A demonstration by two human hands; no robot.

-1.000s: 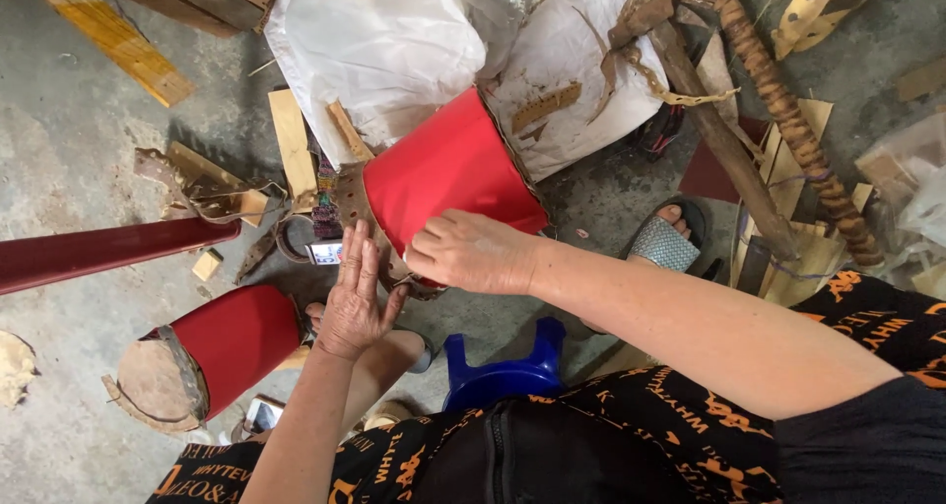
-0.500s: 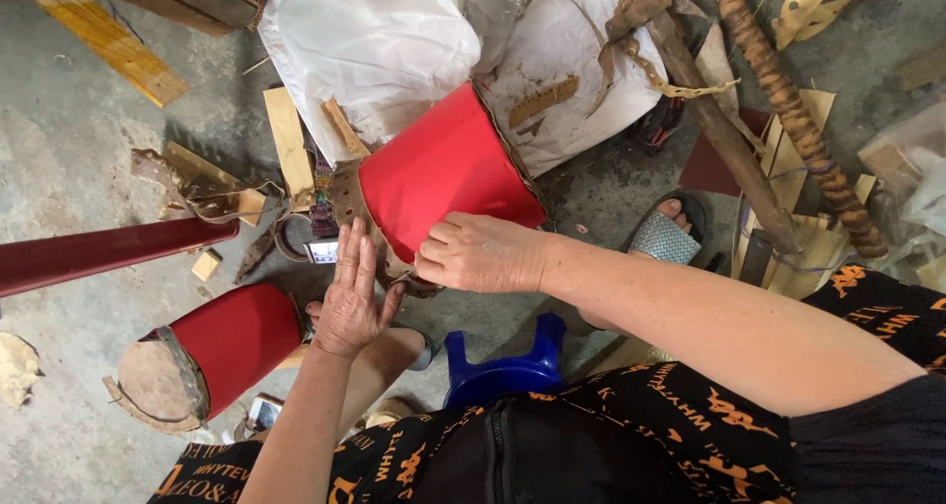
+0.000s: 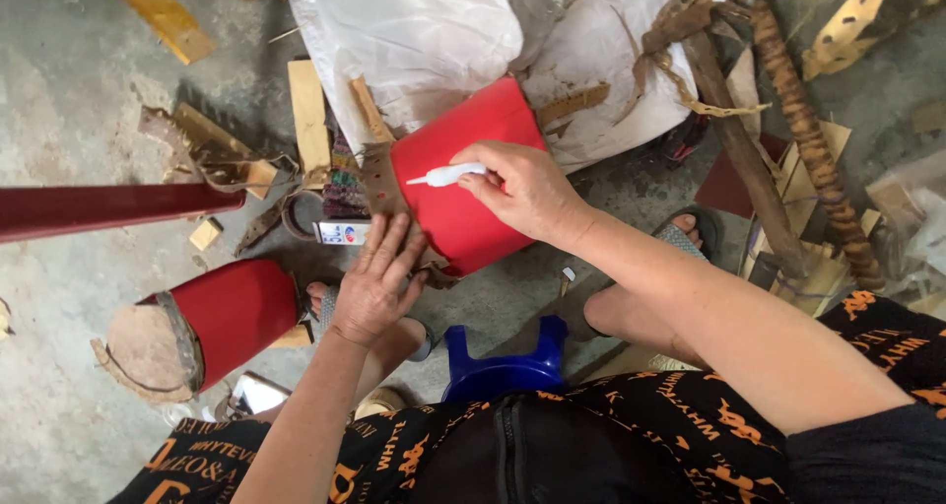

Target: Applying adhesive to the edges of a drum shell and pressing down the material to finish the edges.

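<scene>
A red drum body [image 3: 463, 184] lies on its side in front of me, with a brown hide strip [image 3: 379, 184] over its left rim. My right hand [image 3: 522, 189] rests on top of the drum and grips a small white tube [image 3: 448, 175], tip pointing left toward the hide. My left hand [image 3: 374, 287] presses flat with spread fingers against the drum's lower left edge and the hide. I sit on a blue plastic stool [image 3: 503, 366].
A second red drum [image 3: 222, 312] with a pale hide head lies at lower left. A dark red beam [image 3: 108, 208] crosses the left. White sacks [image 3: 434, 31], wood scraps [image 3: 307, 115], a small box [image 3: 342, 233] and a wrapped pole [image 3: 808, 139] lie around on the concrete floor.
My right hand has lifted from the drum's lower edge to its top and now shows the white tube. My left hand stays pressed on the hide edge.
</scene>
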